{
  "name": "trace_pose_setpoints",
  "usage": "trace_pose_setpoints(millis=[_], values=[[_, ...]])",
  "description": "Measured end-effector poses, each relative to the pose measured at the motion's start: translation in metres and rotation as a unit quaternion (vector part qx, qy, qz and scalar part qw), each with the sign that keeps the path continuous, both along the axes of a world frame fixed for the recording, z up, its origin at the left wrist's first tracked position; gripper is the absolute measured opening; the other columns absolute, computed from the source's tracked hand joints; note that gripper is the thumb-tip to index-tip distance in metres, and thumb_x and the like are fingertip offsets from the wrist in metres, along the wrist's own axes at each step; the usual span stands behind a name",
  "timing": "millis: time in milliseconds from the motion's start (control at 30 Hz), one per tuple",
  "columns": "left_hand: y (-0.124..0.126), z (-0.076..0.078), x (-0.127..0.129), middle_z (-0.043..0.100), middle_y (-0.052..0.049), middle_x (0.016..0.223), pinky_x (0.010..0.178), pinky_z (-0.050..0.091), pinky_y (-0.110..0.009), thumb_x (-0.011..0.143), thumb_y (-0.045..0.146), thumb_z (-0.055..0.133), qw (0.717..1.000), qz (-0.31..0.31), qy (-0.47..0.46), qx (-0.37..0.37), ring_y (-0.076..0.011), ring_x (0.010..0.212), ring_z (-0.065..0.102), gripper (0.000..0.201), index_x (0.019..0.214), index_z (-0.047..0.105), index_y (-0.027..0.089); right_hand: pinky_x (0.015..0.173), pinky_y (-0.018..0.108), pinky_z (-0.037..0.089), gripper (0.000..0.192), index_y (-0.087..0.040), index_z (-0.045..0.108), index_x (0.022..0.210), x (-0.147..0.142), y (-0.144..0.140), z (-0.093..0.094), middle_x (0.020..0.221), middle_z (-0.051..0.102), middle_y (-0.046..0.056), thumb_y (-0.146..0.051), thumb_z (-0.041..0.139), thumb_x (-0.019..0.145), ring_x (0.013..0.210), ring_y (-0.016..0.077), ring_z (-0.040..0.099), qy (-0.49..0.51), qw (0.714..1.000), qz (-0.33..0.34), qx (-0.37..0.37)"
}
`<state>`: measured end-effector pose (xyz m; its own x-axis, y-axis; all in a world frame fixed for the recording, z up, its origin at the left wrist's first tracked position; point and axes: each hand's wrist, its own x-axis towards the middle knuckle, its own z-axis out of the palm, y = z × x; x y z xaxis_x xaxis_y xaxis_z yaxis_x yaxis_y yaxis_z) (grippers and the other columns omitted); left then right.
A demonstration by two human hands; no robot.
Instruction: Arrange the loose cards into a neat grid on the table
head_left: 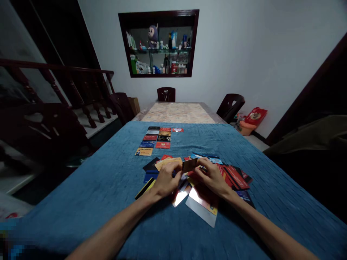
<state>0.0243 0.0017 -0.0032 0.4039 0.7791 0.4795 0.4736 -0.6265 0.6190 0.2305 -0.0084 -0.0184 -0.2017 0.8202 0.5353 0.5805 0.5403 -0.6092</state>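
Between my two hands is a dark brownish card (pixel 189 165), raised above a loose heap of plastic cards. My left hand (pixel 168 177) pinches its left end, and my right hand (pixel 210 175) pinches its right end. Under and around the hands lie overlapping cards: red cards (pixel 235 177) to the right, a blue card (pixel 207 157) behind, a yellow-and-black card (pixel 145 188) at the left. A pale card (pixel 201 211) and shiny ones lie in front. Farther back, left of centre, several cards sit flat in two columns, with an orange card (pixel 144 151) nearest and a red heart card (pixel 178 130) to their right.
A blue cloth (pixel 108 180) covers the near part of the long table, with a patterned tabletop (pixel 179 112) beyond it. Dark chairs (pixel 166 94) stand around the far end. A wooden railing (pixel 81 68) runs at the left, and a shelf niche (pixel 159 45) is in the wall.
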Motion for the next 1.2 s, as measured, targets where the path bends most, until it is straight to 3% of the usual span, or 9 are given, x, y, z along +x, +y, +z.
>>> trace_pose_setpoints(millis=[233,367,533,700,867,1033,1200], values=[[0.006,-0.001,-0.004,0.068,-0.003,0.088,0.080,0.051,-0.032,0.081,0.010,0.061,0.999,0.012,-0.026,0.039,-0.0178,0.082,0.063,0.021,0.101,0.062,0.018,0.076,0.037,0.045,0.016,-0.023,0.068,0.096,0.008,0.003,0.004,0.088,0.068,0.006,-0.022,0.052,0.090,0.086,0.0231,0.055,-0.005,0.998,-0.017,0.057],[0.009,-0.008,-0.006,0.067,-0.007,0.104,0.086,0.052,-0.036,0.086,0.014,0.059,0.997,0.017,-0.016,0.074,-0.0206,0.092,0.064,0.033,0.119,0.054,0.017,0.077,0.039,0.042,0.024,-0.023,0.068,0.101,0.013,0.004,0.006,0.089,0.068,0.007,-0.016,0.048,0.088,0.088,0.0245,0.053,-0.063,0.994,-0.033,0.081],[0.007,-0.010,-0.009,0.063,-0.012,0.116,0.094,0.050,-0.044,0.087,0.011,0.054,0.988,0.012,0.062,0.140,-0.0257,0.107,0.058,0.054,0.139,0.040,0.018,0.076,0.039,0.036,0.030,-0.022,0.068,0.108,0.017,0.003,0.008,0.093,0.069,0.007,-0.014,0.048,0.088,0.092,0.0253,0.051,-0.163,0.982,-0.047,0.084],[0.003,-0.006,-0.007,0.060,-0.012,0.124,0.098,0.048,-0.046,0.083,0.006,0.050,0.976,-0.017,0.133,0.172,-0.0264,0.114,0.055,0.059,0.140,0.039,0.019,0.075,0.038,0.037,0.034,-0.024,0.069,0.110,0.018,0.002,0.010,0.092,0.068,0.007,-0.012,0.048,0.086,0.092,0.0251,0.050,-0.185,0.978,-0.047,0.084],[0.000,-0.005,-0.004,0.062,-0.012,0.119,0.099,0.047,-0.047,0.085,0.009,0.051,0.966,-0.019,0.177,0.185,-0.0275,0.115,0.054,0.054,0.137,0.042,0.019,0.077,0.037,0.039,0.037,-0.023,0.069,0.107,0.018,0.002,0.009,0.087,0.066,0.006,-0.008,0.044,0.085,0.088,0.0236,0.049,-0.139,0.987,-0.030,0.074],[-0.002,-0.005,-0.003,0.058,-0.014,0.126,0.099,0.047,-0.047,0.086,0.009,0.050,0.962,-0.007,0.182,0.204,-0.0279,0.117,0.054,0.061,0.144,0.033,0.017,0.075,0.038,0.038,0.031,-0.023,0.070,0.103,0.018,0.003,0.011,0.083,0.065,0.006,-0.012,0.045,0.088,0.086,0.0236,0.049,-0.138,0.989,-0.025,0.053],[-0.003,-0.005,-0.002,0.059,-0.015,0.125,0.099,0.046,-0.048,0.088,0.013,0.052,0.957,-0.002,0.196,0.214,-0.0290,0.116,0.054,0.055,0.141,0.037,0.015,0.074,0.038,0.039,0.029,-0.024,0.071,0.103,0.019,0.002,0.015,0.081,0.065,0.007,-0.017,0.045,0.091,0.085,0.0233,0.049,-0.149,0.988,-0.003,0.037]])
